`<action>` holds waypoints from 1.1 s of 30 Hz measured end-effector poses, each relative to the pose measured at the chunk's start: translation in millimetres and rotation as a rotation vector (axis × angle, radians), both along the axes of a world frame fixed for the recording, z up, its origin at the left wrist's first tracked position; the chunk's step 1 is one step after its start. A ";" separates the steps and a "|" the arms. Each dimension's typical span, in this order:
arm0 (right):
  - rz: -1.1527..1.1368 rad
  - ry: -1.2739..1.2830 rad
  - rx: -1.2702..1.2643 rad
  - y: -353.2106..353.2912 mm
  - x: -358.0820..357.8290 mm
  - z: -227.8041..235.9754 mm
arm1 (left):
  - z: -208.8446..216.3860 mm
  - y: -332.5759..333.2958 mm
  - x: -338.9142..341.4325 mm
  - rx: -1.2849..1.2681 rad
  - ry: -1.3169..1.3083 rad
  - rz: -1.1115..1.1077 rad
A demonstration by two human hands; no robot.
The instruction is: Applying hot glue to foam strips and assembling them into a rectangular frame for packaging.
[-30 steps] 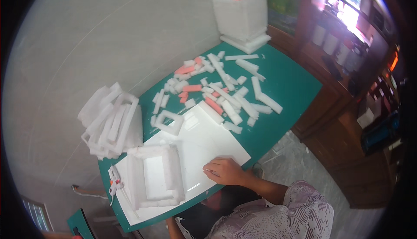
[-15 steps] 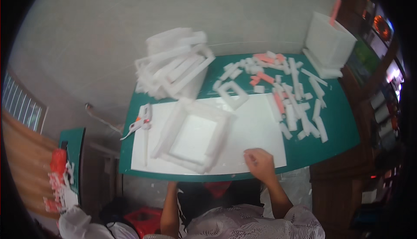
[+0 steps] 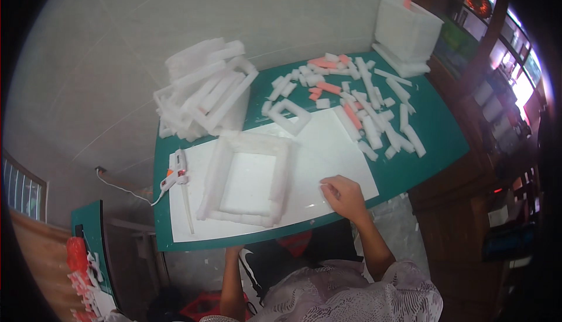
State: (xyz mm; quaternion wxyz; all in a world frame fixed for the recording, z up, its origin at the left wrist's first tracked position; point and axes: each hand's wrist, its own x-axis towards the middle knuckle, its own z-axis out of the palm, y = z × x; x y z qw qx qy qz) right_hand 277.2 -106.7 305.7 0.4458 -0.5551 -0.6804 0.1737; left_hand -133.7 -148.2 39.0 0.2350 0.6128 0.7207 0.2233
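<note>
While the right hand (image 3: pixel 344 197) curls loosely, empty, the left's state and glue gun (image 3: pixel 177 169) lettering are indiscernible.

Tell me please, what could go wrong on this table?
The right hand might nudge the hollow white rectangular foam frame into the white plastic glue gun. The gun's thin white cord hangs past the left edge of the flat green table; a snag might drag the gun.

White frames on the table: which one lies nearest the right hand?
The large, thick-walled frame on the white board, left of the right hand; the small frame and the piled frames lie farther back.
</note>
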 end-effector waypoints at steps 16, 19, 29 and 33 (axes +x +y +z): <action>-0.066 0.172 -0.113 20.2 53.3 30.4 | 5.7 3.8 14.6 0.197 0.073 -0.203; -0.419 -0.260 0.286 61.6 101.2 37.3 | 13.1 5.9 22.9 0.214 0.005 -0.170; -0.310 -0.278 -0.055 106.9 179.4 37.6 | 17.0 4.0 22.6 0.168 0.040 -0.102; -0.419 -0.073 0.101 101.0 190.6 58.2 | 21.3 -0.8 12.3 0.027 -0.018 -0.097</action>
